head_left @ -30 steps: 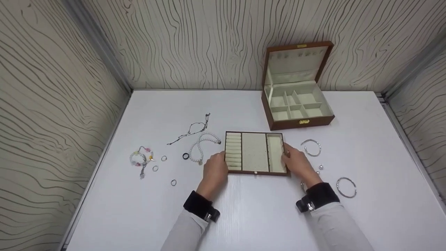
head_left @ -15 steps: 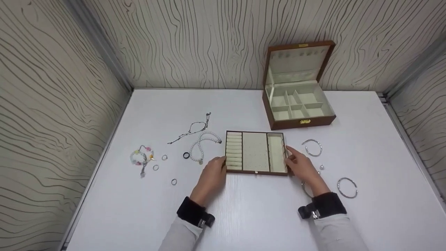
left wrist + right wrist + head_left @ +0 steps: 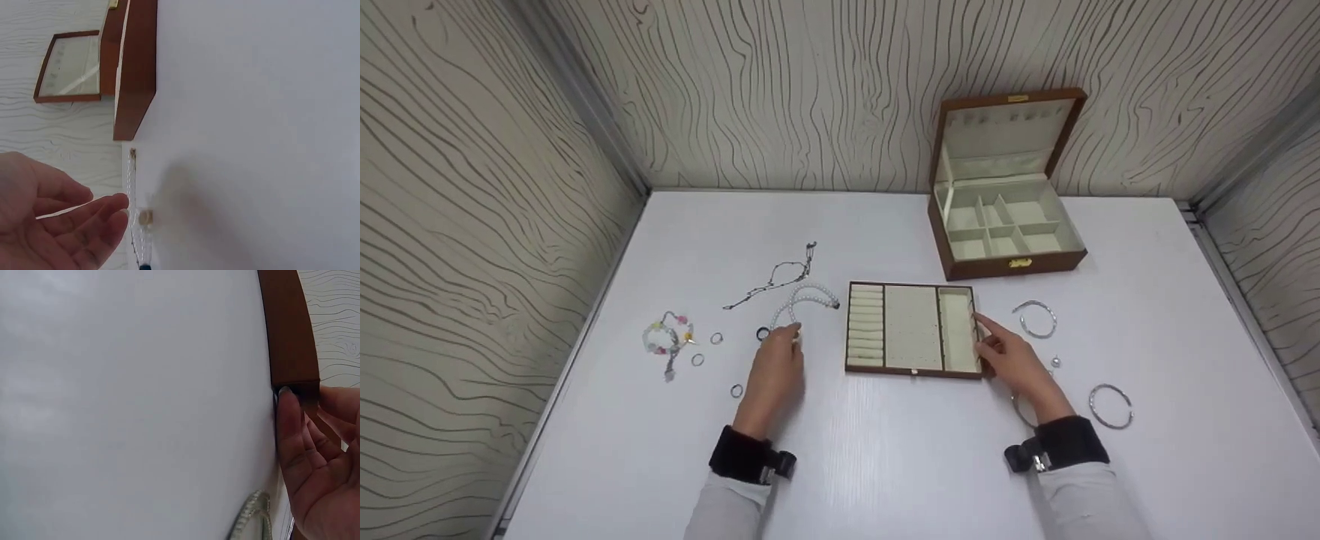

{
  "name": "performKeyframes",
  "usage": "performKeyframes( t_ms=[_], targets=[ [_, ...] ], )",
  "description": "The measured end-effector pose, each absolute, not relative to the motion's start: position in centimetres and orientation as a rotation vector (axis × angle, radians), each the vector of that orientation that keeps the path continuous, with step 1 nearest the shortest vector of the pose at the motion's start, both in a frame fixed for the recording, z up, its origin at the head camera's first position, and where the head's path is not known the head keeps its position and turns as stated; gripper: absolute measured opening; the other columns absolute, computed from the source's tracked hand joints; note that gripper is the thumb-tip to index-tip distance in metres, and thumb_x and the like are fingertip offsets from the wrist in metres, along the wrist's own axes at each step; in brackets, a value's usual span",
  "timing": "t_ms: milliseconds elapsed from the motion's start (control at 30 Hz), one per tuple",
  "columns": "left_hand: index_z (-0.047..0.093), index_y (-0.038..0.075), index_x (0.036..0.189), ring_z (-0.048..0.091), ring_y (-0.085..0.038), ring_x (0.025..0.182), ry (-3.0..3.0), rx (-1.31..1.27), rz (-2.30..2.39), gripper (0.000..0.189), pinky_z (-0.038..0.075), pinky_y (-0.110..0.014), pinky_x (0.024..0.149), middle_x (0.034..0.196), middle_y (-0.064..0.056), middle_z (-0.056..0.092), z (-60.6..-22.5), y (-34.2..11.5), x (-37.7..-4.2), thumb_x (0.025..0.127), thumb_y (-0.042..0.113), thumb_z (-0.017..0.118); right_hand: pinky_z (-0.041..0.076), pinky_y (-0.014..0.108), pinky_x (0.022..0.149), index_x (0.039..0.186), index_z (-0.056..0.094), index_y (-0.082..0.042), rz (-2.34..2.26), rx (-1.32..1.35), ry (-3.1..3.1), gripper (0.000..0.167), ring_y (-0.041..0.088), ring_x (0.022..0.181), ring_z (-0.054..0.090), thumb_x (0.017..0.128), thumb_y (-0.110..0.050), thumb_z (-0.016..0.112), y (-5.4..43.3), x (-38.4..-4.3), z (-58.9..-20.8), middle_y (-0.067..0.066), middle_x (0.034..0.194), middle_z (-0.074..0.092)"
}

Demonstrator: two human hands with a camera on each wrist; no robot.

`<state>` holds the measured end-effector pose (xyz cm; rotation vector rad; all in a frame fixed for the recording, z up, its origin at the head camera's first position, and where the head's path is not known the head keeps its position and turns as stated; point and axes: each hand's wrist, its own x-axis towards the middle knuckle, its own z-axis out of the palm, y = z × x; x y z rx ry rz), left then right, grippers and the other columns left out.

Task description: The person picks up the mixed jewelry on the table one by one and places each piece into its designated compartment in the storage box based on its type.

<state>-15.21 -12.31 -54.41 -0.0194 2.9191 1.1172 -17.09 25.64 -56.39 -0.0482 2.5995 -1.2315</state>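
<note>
My left hand hovers low over the table with fingers relaxed, and nothing shows between thumb and fingers in the left wrist view. It overlaps the lower end of a white pearl strand, beside a black ring. My right hand holds the right end of a brown jewelry tray. In the right wrist view the thumb is at the corner of the tray, with the other fingers on its far side. The tray has ring rolls at left, a flat pad in the middle and a long compartment at right.
Behind the tray stands an open jewelry box with several compartments. A chain necklace, a coloured bead bracelet and several rings lie at left. Right of the tray are a silver bracelet, bangle and small earring.
My left hand has let go of the tray's left end and moved left to the pearl strand. The right hand stays at the tray's right end.
</note>
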Motion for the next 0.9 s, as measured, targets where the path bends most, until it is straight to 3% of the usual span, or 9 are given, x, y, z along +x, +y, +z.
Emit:
performKeyframes(
  t_ms=[167, 433, 700, 900],
  targets=[
    [0.060, -0.006, 0.127, 0.061, -0.030, 0.107, 3.000, -0.147, 1.032, 0.031, 0.050, -0.041, 0.091, 0.110, -0.017, 0.063, -54.7, -14.7, -16.6, 0.097, 0.001, 0.054, 0.050, 0.033, 0.069, 0.153, 0.034, -0.010, -1.251, -0.044, 2.591, 0.054, 0.022, 0.083, 0.058, 0.102, -0.015, 0.053, 25.7, -17.0, -56.5, 0.015, 0.104, 0.060],
    [0.070, -0.003, 0.103, 0.060, -0.029, 0.085, 3.124, -0.099, 0.790, 0.016, 0.053, -0.040, 0.073, 0.093, -0.015, 0.058, -55.4, -16.1, -17.2, 0.094, -0.003, 0.056, 0.050, 0.033, 0.067, 0.152, 0.035, -0.009, -1.279, -0.034, 2.587, 0.054, 0.022, 0.081, 0.058, 0.102, -0.013, 0.053, 25.5, -16.9, -56.4, 0.015, 0.103, 0.060],
    [0.072, -0.002, 0.103, 0.059, -0.026, 0.084, 3.127, -0.134, 0.842, 0.020, 0.053, -0.038, 0.073, 0.090, -0.012, 0.056, -55.8, -16.4, -17.1, 0.097, 0.001, 0.054, 0.048, 0.033, 0.071, 0.152, 0.035, -0.009, -1.257, -0.049, 2.613, 0.053, 0.021, 0.080, 0.058, 0.102, -0.015, 0.052, 25.4, -16.9, -56.5, 0.014, 0.102, 0.060],
    [0.072, -0.002, 0.094, 0.059, -0.025, 0.077, 3.143, -0.117, 0.813, 0.019, 0.052, -0.037, 0.070, 0.085, -0.010, 0.054, -56.0, -16.5, -17.0, 0.097, 0.002, 0.054, 0.048, 0.033, 0.070, 0.151, 0.036, -0.008, -1.264, -0.057, 2.609, 0.053, 0.020, 0.079, 0.058, 0.102, -0.014, 0.053, 25.4, -17.0, -56.5, 0.013, 0.100, 0.060]
  ],
)
